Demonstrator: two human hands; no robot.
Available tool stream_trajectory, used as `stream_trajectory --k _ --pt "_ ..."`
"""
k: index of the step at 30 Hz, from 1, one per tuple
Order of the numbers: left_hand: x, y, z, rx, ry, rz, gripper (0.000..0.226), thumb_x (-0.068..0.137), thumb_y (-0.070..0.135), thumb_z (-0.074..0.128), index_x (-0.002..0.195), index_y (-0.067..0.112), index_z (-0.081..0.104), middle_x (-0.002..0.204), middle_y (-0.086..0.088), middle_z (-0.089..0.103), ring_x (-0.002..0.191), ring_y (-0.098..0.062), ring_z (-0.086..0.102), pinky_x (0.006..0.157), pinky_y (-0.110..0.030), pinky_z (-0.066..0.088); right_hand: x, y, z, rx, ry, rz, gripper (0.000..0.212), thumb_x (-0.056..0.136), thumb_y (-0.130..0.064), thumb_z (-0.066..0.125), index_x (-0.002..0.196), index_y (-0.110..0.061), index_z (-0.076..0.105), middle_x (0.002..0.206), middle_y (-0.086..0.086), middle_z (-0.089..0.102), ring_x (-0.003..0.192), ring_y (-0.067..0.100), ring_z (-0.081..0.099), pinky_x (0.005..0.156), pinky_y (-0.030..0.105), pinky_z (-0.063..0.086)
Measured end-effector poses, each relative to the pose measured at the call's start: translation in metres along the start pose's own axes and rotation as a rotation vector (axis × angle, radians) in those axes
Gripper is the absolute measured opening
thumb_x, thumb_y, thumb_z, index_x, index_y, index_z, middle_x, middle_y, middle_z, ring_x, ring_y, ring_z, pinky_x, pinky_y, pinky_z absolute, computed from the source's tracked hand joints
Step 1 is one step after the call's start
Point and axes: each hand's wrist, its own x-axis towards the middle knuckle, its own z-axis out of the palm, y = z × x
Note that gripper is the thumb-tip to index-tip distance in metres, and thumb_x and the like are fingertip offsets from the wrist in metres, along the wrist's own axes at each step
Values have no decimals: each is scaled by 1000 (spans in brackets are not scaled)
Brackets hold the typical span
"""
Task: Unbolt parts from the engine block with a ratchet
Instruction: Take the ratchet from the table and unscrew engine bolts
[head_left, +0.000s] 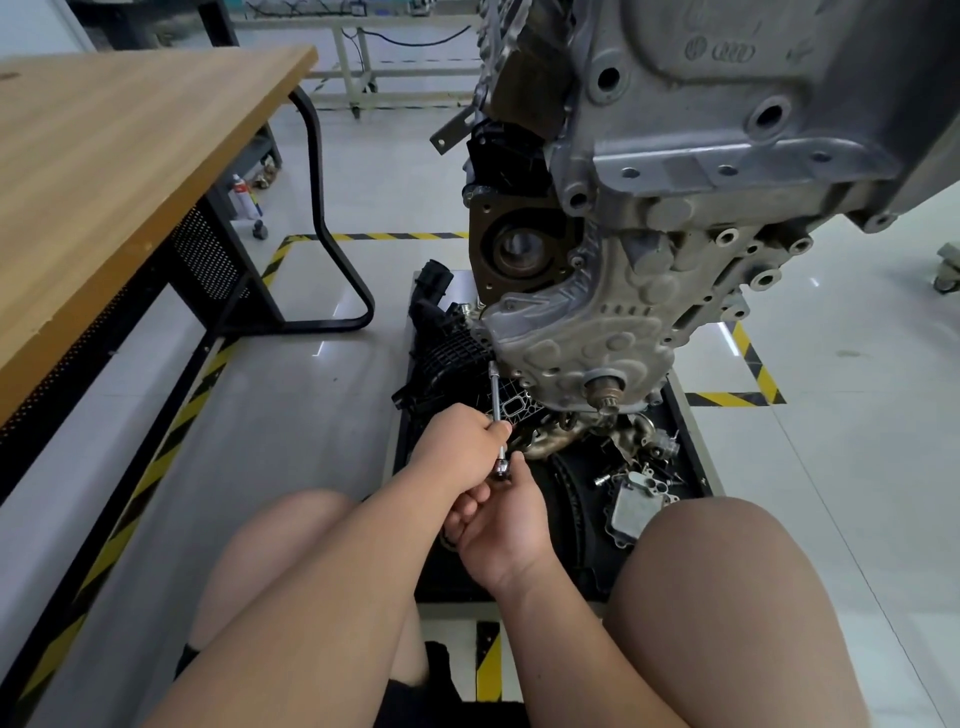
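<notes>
A large grey engine block (675, 218) hangs on a stand above a black tray (691, 441). A chrome ratchet with a long extension bar (495, 395) reaches up to a bolt at the lower left edge of the block's cover. My left hand (457, 441) pinches the extension bar near the ratchet head. My right hand (498, 519) grips the ratchet's handle just below the head (501, 469). Most of the handle is hidden inside my fist.
The tray holds removed parts: a black plastic manifold (447, 343), a rusty exhaust manifold (566, 431), a grey cover (634, 509), small bolts. A wooden table (114, 171) stands on the left. Yellow-black tape (753, 364) marks the floor. My knees frame the tray.
</notes>
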Motion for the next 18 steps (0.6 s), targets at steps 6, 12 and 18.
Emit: stream_trajectory --k 6,12,18 --pt "2 1 0 100 68 66 49 92 41 55 50 16 50 33 6 48 31 -9 45 38 -19 30 4 3 -5 -295 122 -203 45 103 -43 39 78 -11 59 51 -1 45 43 11 41 49 24 40" --pt "1 1 0 132 77 83 41 93 40 56 67 10 68 39 6 49 40 -11 48 44 -22 33 10 5 -12 -592 239 -377 48 100 -42 43 68 -9 56 47 -4 56 39 8 50 54 30 44" --pt "4 -1 1 79 63 105 53 92 41 56 46 18 45 31 10 42 28 -5 37 43 -22 29 10 3 -10 -356 139 -286 54 104 -43 34 75 -7 60 46 1 46 37 12 44 45 27 43"
